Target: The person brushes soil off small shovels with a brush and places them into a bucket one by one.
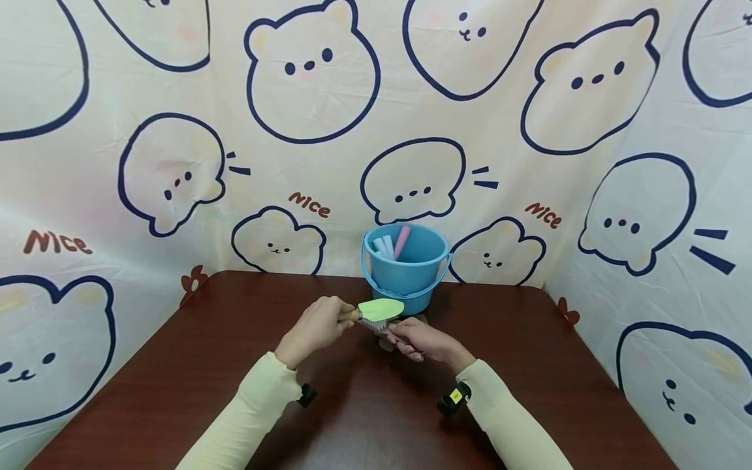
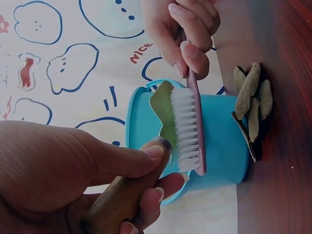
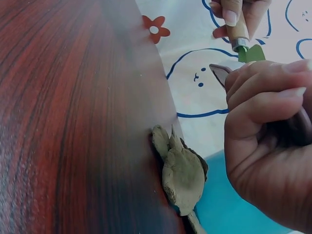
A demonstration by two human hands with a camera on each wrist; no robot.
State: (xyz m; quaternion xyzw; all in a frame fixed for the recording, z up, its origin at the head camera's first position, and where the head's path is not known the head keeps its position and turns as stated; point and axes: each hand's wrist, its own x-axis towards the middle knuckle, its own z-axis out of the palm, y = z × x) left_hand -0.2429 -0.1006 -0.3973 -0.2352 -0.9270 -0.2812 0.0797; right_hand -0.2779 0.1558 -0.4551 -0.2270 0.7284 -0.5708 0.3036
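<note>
My left hand (image 1: 317, 326) grips the wooden handle of a small trowel (image 1: 382, 309) whose light green blade points right. A scrub brush (image 2: 199, 131) with white bristles and a dull pink back is held by its handle in my right hand (image 1: 431, 343). Its bristles face the trowel blade from below; whether they touch it I cannot tell. In the left wrist view the brush hides part of the blade. Several grey-brown clay-like pieces (image 2: 248, 97) lie on the table beneath the hands, by the foot of the blue bucket (image 1: 405, 274).
The bucket stands near the table's back edge, with a pink stick (image 1: 402, 241) and light blue pieces (image 1: 384, 248) inside. Its handle hangs down at the front. A cloth (image 1: 311, 170) with bear drawings closes off the back and sides of the dark wooden table (image 1: 176, 391).
</note>
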